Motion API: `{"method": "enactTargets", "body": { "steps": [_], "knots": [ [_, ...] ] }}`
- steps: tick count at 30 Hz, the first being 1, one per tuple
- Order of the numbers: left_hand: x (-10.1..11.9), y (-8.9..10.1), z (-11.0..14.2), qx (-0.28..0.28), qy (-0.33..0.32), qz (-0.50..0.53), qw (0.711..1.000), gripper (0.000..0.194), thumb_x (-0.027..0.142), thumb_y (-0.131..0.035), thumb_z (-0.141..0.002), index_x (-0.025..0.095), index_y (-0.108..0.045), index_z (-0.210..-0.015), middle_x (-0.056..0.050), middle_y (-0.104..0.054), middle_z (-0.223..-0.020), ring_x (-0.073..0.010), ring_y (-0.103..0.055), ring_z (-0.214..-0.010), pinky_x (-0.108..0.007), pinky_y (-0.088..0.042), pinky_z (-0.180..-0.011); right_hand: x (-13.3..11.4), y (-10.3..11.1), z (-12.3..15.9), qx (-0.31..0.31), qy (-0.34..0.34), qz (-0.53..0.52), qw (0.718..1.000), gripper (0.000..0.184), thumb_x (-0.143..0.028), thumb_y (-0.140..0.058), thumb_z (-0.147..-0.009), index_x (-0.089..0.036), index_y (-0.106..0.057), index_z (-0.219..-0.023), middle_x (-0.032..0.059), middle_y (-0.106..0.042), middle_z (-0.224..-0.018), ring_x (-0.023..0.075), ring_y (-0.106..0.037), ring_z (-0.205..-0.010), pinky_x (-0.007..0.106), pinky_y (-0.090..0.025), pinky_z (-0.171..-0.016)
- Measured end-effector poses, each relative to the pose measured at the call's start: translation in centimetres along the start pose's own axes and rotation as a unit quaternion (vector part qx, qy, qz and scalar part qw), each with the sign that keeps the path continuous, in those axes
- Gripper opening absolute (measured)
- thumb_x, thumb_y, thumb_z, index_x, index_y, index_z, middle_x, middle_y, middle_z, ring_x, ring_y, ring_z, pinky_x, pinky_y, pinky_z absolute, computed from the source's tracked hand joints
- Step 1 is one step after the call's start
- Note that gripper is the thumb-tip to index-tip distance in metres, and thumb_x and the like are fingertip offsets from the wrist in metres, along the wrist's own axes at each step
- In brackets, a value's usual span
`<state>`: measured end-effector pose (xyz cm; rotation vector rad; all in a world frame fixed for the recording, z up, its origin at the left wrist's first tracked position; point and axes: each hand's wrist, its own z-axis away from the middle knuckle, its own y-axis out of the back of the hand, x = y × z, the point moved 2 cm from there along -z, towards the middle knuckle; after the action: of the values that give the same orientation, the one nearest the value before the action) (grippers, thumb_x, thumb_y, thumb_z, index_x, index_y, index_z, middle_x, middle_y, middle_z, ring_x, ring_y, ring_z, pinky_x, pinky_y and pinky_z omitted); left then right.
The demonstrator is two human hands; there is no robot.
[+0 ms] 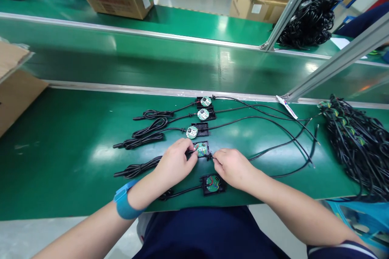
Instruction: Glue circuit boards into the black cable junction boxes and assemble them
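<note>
On the green bench, a round green circuit board (201,149) sits in a black plastic housing between my hands. My left hand (179,158), with a blue wrist strap (127,200), is pinched at the housing's left side, where a coiled black cable (138,168) runs in under the fingers. Fingers hide the exact grip. At the right edge my right hand (232,166) pinches the end of a black cable (258,156) beside its grommet. Nearer me lies another housing with a wired board (213,183). Farther off are three more boards (192,132) with cables.
A heap of black cables (358,149) lies at the right. A white tube (287,107) rests by the metal post (340,56). Cardboard boxes stand at the left (21,93) and beyond the conveyor (121,0). A blue crate (361,218) is below the bench at right.
</note>
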<state>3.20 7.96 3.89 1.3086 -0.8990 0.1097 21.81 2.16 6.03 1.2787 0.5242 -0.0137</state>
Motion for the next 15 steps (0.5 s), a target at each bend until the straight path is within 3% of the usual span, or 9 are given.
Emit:
{"method": "enactTargets", "body": {
  "steps": [4, 15],
  "knots": [
    [-0.2, -0.7, -0.2, 0.002, 0.025, -0.026, 0.999, 0.019, 0.028, -0.059, -0.088, 0.021, -0.047, -0.075, -0.001, -0.055, -0.077, -0.0179, -0.052, -0.072, -0.03, -0.04, -0.067, 0.0, -0.1, -0.3, -0.011, -0.007, -0.001, 1.0, 0.018, -0.014, -0.049, -0.094, -0.015, -0.064, -0.084, 0.0061, -0.067, -0.082, 0.0172, -0.062, -0.076, 0.027, -0.043, -0.073],
    [0.4, -0.9, -1.0, -0.035, 0.133, -0.071, 0.988, 0.022, 0.024, -0.068, -0.084, 0.021, -0.048, -0.075, -0.001, -0.059, -0.075, -0.0193, -0.056, -0.072, -0.029, -0.036, -0.063, -0.3, 0.7, -1.5, -0.044, -0.027, 0.007, 0.999, 0.019, -0.014, -0.049, -0.093, -0.017, -0.06, -0.078, 0.0049, -0.066, -0.076, 0.0161, -0.059, -0.069, 0.028, -0.036, -0.067]
  ]
}}
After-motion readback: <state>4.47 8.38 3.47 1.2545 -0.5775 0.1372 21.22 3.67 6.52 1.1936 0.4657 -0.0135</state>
